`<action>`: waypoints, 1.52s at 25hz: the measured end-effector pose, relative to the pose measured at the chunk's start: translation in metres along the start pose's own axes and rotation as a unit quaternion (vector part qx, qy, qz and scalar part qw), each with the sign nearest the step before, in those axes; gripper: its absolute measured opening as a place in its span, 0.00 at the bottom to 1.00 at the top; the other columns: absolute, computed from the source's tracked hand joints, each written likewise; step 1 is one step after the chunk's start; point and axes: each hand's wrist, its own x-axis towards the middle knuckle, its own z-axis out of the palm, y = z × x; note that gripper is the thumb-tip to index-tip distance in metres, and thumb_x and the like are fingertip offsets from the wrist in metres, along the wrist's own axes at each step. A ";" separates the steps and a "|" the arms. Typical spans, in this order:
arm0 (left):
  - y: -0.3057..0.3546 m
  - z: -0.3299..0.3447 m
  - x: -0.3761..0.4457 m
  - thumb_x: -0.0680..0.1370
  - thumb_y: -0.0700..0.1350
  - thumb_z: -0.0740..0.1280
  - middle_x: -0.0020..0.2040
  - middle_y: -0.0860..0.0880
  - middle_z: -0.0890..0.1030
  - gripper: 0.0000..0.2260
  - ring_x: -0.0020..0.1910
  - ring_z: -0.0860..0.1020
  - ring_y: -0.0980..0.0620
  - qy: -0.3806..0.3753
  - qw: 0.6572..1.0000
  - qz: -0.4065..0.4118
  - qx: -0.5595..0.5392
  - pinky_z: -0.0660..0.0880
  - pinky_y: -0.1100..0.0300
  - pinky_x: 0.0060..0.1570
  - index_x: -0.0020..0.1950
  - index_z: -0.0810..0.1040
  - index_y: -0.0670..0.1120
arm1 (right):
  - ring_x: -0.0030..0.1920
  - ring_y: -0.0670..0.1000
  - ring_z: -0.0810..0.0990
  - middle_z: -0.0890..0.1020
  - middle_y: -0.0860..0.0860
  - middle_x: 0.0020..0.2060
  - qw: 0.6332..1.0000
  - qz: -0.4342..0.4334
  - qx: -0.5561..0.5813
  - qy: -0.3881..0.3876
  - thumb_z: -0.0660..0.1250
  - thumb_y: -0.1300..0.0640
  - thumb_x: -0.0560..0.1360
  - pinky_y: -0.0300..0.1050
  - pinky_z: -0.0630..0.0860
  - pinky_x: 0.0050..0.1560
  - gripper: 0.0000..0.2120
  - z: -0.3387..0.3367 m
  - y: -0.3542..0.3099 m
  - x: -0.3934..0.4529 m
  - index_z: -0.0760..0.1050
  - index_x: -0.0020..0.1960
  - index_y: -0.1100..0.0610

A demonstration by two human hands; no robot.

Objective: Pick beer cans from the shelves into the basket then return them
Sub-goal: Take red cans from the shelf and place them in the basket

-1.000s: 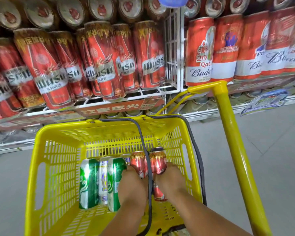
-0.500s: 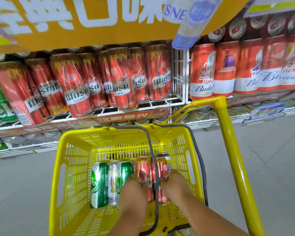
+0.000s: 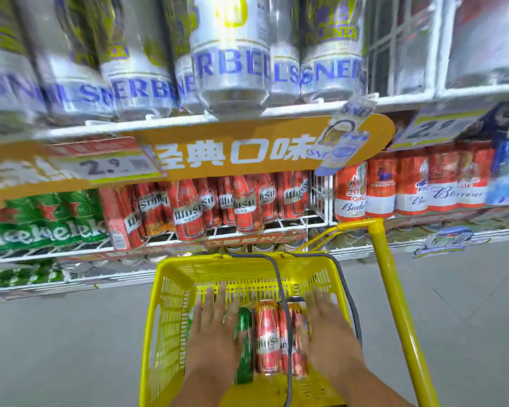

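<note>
Head view: both hands, left (image 3: 215, 333) and right (image 3: 325, 333), spread empty over basket (image 3: 171, 318) cans (image 3: 266, 336) below stocked shelves (image 3: 247, 113).

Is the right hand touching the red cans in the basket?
Cannot tell. In the head view the open right hand overlaps the red cans in the basket, but motion blur hides any contact or gap.

**Cans lying in the yellow basket**

I see two red cans (image 3: 266, 337) lying side by side on the floor of the yellow mesh basket (image 3: 171, 312), a green can (image 3: 244, 345) just left of them. More red cans (image 3: 215, 207) stand on the shelf (image 3: 188, 245) beyond.
</note>
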 end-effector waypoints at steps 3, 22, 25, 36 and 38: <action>-0.011 -0.004 -0.002 0.79 0.59 0.53 0.81 0.42 0.61 0.28 0.80 0.58 0.38 0.008 1.000 0.010 0.001 0.58 0.38 0.73 0.77 0.69 0.51 | 0.79 0.61 0.60 0.62 0.57 0.79 0.998 -0.042 -0.044 0.031 0.53 0.44 0.80 0.58 0.58 0.73 0.31 -0.004 0.002 -0.002 0.62 0.79 0.58; -0.059 -0.223 -0.091 0.81 0.63 0.49 0.81 0.43 0.59 0.30 0.80 0.60 0.41 0.145 0.986 -0.078 -0.035 0.57 0.38 0.73 0.79 0.66 0.51 | 0.77 0.57 0.61 0.66 0.54 0.78 0.995 -0.049 -0.070 0.050 0.37 0.37 0.82 0.54 0.55 0.73 0.35 -0.212 -0.091 -0.075 0.64 0.79 0.54; -0.073 -0.261 -0.116 0.82 0.64 0.46 0.81 0.43 0.59 0.30 0.80 0.58 0.41 0.153 0.982 -0.101 -0.036 0.56 0.38 0.74 0.79 0.66 0.51 | 0.81 0.57 0.50 0.51 0.52 0.82 0.987 -0.093 -0.075 0.110 0.33 0.35 0.80 0.52 0.50 0.79 0.35 -0.254 -0.120 -0.087 0.47 0.82 0.51; -0.133 -0.365 -0.157 0.79 0.68 0.33 0.82 0.46 0.44 0.37 0.82 0.46 0.43 0.219 0.963 -0.149 -0.049 0.44 0.44 0.76 0.82 0.54 0.53 | 0.76 0.60 0.66 0.66 0.56 0.77 0.988 -0.079 -0.075 0.114 0.38 0.34 0.80 0.57 0.69 0.73 0.39 -0.360 -0.206 -0.121 0.58 0.80 0.58; -0.145 -0.378 -0.161 0.78 0.69 0.32 0.83 0.46 0.47 0.38 0.82 0.48 0.43 0.246 0.957 -0.147 -0.050 0.43 0.44 0.76 0.82 0.55 0.53 | 0.80 0.59 0.58 0.58 0.54 0.81 0.986 -0.094 -0.064 0.120 0.32 0.32 0.78 0.57 0.63 0.77 0.42 -0.367 -0.216 -0.125 0.53 0.82 0.56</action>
